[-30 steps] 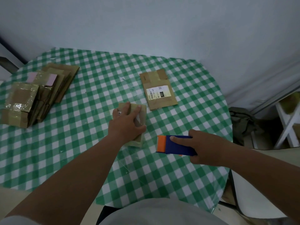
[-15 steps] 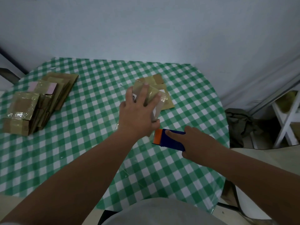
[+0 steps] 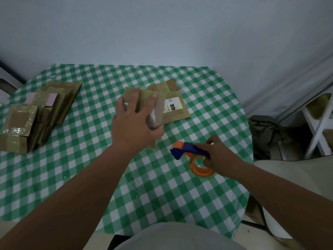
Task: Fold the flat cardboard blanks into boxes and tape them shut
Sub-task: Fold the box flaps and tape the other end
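My left hand (image 3: pixel 134 123) grips a small folded cardboard box (image 3: pixel 149 103), lifted above the table's middle with fingers spread over its top. A strip of clear tape trails from the box down toward the cloth. My right hand (image 3: pixel 219 156) holds a blue and orange tape dispenser (image 3: pixel 189 150), tilted so its orange roll (image 3: pixel 201 169) faces me. A flat cardboard blank (image 3: pixel 175 107) with a white label lies on the table just behind the box.
A pile of taped boxes and flat blanks (image 3: pixel 36 112) sits at the table's left side. The green checked tablecloth (image 3: pixel 90 168) covers a round table against a pale wall. A white frame (image 3: pixel 319 127) and a dark bag (image 3: pixel 264 134) stand right of the table.
My left hand lifted the box off the table and carried it back and to the right, over the labelled blank. My right hand tilted the dispenser, showing its roll.
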